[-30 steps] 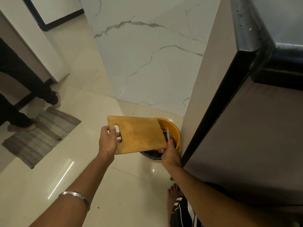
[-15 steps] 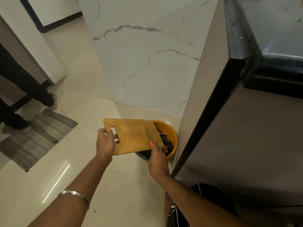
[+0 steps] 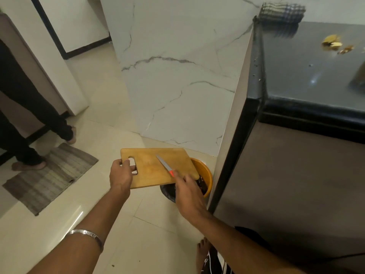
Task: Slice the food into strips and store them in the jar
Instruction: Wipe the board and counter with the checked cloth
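Note:
My left hand (image 3: 122,173) grips a wooden cutting board (image 3: 158,167) by its handle slot and holds it above the floor. The board's right end reaches over an orange bin (image 3: 206,176) lined with a dark bag. My right hand (image 3: 187,186) holds a small knife (image 3: 165,165) with an orange-red handle; its grey blade lies across the board's top face, pointing up and left. The board's surface looks bare. No jar is in view.
A dark countertop (image 3: 308,72) runs along the right, with food scraps (image 3: 333,44) and a checked cloth (image 3: 280,11) on it. A marble wall panel (image 3: 177,76) stands behind the bin. Another person's legs (image 3: 29,119) stand by a striped mat (image 3: 49,177) at left. My bare foot (image 3: 203,252) is below.
The knife has moved from the bin side at the board's right end up onto the board's face. The view has lifted, showing the countertop.

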